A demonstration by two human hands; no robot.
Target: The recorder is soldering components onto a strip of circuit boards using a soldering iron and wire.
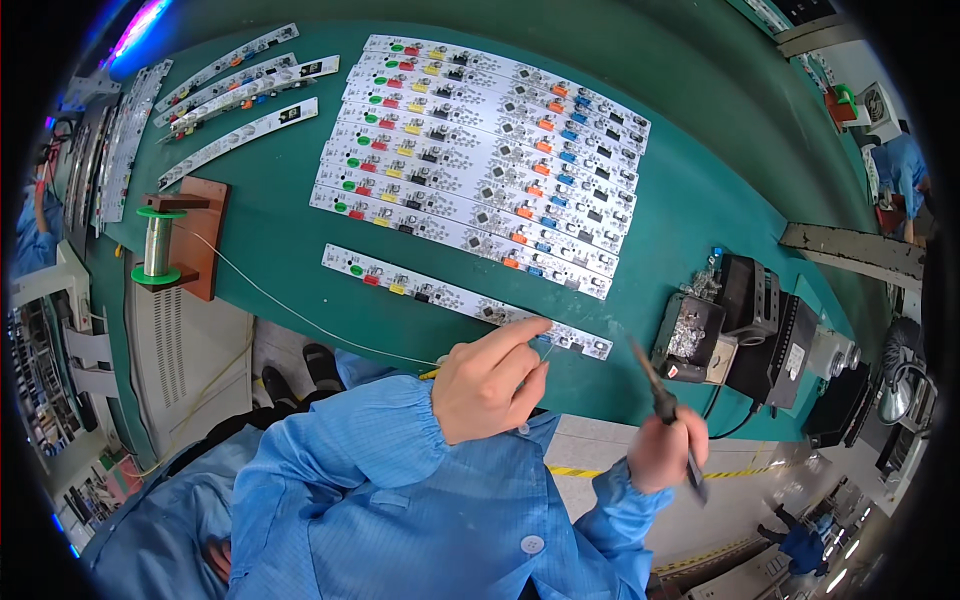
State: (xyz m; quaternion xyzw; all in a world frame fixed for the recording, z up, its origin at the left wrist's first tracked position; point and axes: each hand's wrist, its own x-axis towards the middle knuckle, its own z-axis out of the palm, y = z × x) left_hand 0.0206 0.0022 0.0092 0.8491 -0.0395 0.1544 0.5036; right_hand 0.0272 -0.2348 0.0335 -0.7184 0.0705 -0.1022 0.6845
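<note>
A single narrow white circuit board (455, 298) lies on the green mat, with small red, yellow, black and blue parts along it. My left hand (490, 382) is over its right half, fingers closed in a pinch on thin solder wire (315, 327). That wire runs back to a green-ended spool (157, 245) on a brown stand. Off the board's right end, my right hand (664, 450) grips a soldering iron (655, 385), its tip pointing up and left towards the mat. Motion blurs the iron and this hand, and the iron's tip appears apart from the board.
Behind the single board, several similar boards (480, 160) lie overlapped in rows. More strips (245, 135) rest at the far left. On the right stand a small black tray of shiny bits (690, 335) and a black box-shaped unit (770, 350). A person in blue (800, 545) is at lower right.
</note>
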